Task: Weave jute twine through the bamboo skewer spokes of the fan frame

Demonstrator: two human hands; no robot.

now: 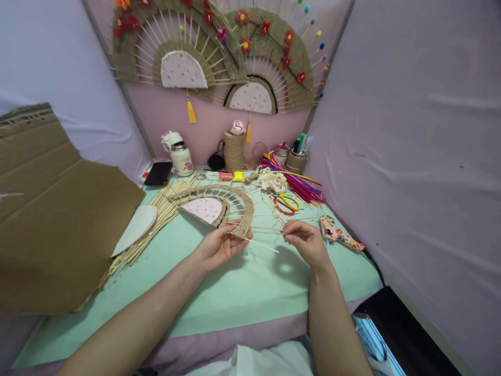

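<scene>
A half-round fan of thin sticks and twine is tilted above the table, with a pink-spotted white half-disc at its centre. My left hand grips the fan's near right end, its palm turned up and fingers curled under the twine band. Several bare sticks stick out past that band to the right. My right hand is closed in a pinch at the end of a strand of twine that runs across from the band. A stick tip also reaches those fingertips.
Loose sticks and a large cardboard sheet lie left. Scissors, pipe cleaners and a twine spool are behind. A flower-patterned glue gun lies right. A white bottle stands at the back.
</scene>
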